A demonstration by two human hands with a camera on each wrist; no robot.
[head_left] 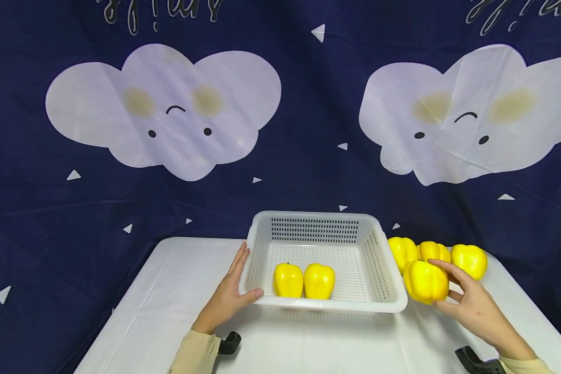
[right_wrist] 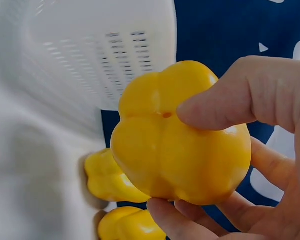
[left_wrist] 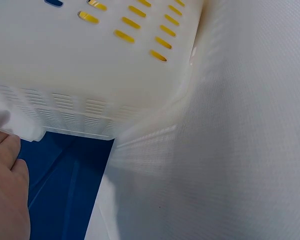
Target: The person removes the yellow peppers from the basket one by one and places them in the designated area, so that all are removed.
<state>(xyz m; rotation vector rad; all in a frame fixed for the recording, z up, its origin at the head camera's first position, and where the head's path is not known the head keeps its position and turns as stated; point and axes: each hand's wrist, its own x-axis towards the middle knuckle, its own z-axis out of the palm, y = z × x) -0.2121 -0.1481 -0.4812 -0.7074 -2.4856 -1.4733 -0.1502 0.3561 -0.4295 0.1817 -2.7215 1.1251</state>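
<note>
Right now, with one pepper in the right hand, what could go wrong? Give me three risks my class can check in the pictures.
1. The held pepper looks smooth and glossy, so it might slip from the right hand.
2. Three loose peppers sit just behind it, near the table's far edge; a nudge could roll one off.
3. The left hand touches the basket's left side, so a push might shift it.
</note>
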